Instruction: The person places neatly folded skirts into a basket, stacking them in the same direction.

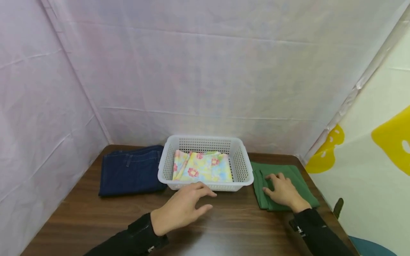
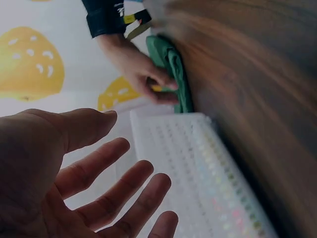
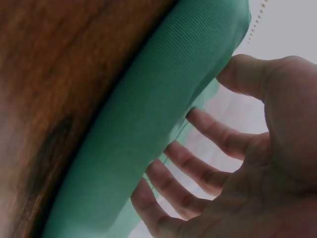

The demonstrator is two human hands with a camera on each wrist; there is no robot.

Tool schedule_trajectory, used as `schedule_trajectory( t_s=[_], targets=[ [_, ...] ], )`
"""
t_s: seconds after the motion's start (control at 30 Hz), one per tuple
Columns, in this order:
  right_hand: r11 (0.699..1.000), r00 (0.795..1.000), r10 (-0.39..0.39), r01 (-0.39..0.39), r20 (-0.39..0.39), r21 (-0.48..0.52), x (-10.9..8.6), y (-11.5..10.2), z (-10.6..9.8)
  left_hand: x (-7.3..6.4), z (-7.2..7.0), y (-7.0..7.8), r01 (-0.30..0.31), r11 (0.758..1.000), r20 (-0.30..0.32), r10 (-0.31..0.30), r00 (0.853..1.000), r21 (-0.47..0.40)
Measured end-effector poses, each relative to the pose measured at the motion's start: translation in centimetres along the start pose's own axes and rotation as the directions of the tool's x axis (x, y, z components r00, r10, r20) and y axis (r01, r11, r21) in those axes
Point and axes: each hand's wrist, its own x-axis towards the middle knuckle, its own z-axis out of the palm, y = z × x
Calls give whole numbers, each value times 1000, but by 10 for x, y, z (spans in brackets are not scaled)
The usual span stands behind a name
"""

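Note:
My right hand (image 1: 282, 191) rests its spread fingertips on top of a folded green cloth (image 1: 302, 181) at the table's right side. In the right wrist view the thumb and fingers touch the upper face of the green cloth (image 3: 133, 109), without gripping it. My left hand (image 1: 182, 206) hovers before the front rim of a white plastic basket (image 1: 246, 167), fingers loosely extended and holding nothing. Inside the basket lies a folded floral cloth (image 1: 201, 167) in yellow, pink and blue. The left wrist view shows the left hand (image 2: 94, 183) apart from the basket.
Left of the basket lies a folded dark blue denim garment (image 1: 132, 172). Everything stands on a brown wooden table (image 1: 224, 227). White sheeting (image 1: 198, 78) hangs behind and along both sides, with yellow shapes printed on the right sheet (image 1: 362, 156).

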Motion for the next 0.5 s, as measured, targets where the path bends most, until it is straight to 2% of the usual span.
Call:
schedule_trajectory(
  t_s=[0.23, 0.5],
  targets=[
    [999, 999, -48, 48, -24, -2, -13, -11, -1, 14, 28, 5, -18, 999, 111, 23, 994, -48],
    [999, 999, -35, 35, -9, 41, -26, -19, -5, 37, 62, 16, -99, 995, 177, 103, 979, -31]
  ],
)
